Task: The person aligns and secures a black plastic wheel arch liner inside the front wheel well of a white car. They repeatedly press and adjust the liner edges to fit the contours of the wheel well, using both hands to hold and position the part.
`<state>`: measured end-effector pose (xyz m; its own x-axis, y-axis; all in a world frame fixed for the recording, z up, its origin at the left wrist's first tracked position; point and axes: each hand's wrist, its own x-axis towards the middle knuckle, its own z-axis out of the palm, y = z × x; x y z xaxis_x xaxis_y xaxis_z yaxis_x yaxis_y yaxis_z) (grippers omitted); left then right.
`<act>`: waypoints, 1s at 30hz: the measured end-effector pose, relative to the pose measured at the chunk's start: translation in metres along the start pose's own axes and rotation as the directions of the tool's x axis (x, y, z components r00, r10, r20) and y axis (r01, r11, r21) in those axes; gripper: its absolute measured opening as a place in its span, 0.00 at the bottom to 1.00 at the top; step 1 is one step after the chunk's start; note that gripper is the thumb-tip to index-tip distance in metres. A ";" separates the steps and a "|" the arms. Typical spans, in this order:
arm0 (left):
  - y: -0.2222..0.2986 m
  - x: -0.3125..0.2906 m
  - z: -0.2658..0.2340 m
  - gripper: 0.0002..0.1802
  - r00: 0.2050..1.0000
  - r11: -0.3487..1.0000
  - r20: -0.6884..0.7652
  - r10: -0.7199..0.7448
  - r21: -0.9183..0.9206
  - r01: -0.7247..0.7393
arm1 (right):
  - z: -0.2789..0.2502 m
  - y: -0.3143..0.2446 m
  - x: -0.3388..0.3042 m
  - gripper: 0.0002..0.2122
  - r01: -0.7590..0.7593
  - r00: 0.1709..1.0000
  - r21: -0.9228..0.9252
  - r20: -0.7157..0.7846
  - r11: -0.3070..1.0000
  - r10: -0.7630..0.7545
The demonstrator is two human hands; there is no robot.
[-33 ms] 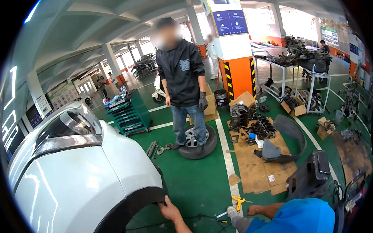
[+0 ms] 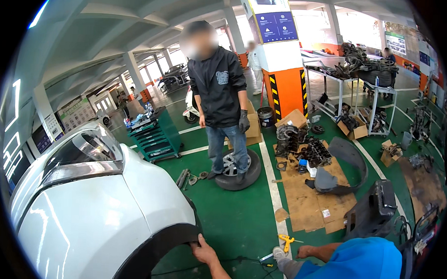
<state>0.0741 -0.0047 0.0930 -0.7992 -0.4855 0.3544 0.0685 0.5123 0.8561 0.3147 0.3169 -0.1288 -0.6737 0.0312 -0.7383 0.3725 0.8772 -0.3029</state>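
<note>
My left hand reaches up from the lower edge and grips the black wheel-arch trim of a white car. Part of its fingers is hidden behind the lip. My right hand, at the end of a blue sleeve, is curled closed; anything inside it is hidden. Close by, a shoe shows under a light trouser leg. Just beyond that hand lies a yellow gun-shaped tool on the green floor.
Ahead, a person in a dark jacket stands at a wheel lying flat. A green tool cart is behind the car. Engine parts and a dark curved liner lie on cardboard. A black case stands right; a cable crosses the floor.
</note>
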 end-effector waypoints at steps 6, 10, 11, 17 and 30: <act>0.008 -0.004 0.017 0.28 0.999 0.996 0.007 0.050 -0.076 -0.049 | 0.004 0.028 0.003 0.27 -0.032 0.999 0.030 -0.041 0.999 0.033; 0.000 -0.001 0.012 0.27 0.998 0.996 -0.025 0.056 -0.061 -0.058 | 0.000 0.012 -0.001 0.27 -0.008 1.000 0.010 -0.022 1.000 0.008; 0.000 0.000 0.012 0.27 0.998 0.996 -0.029 0.054 -0.067 -0.056 | -0.001 0.012 -0.001 0.27 -0.002 1.000 0.007 -0.030 1.000 0.003; 0.003 -0.001 0.013 0.27 0.998 0.997 0.001 0.056 -0.050 -0.056 | 0.000 0.015 0.001 0.27 0.018 1.000 0.004 -0.026 1.000 -0.017; 0.001 0.001 0.008 0.26 1.000 0.997 0.022 0.020 -0.078 -0.018 | 0.010 0.021 0.015 0.25 -0.013 1.000 0.014 -0.020 1.000 0.013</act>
<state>0.0682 0.0011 0.0911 -0.8106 -0.4595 0.3630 0.1293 0.4642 0.8763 0.3187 0.3310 -0.1516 -0.6810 0.0523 -0.7304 0.3905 0.8697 -0.3018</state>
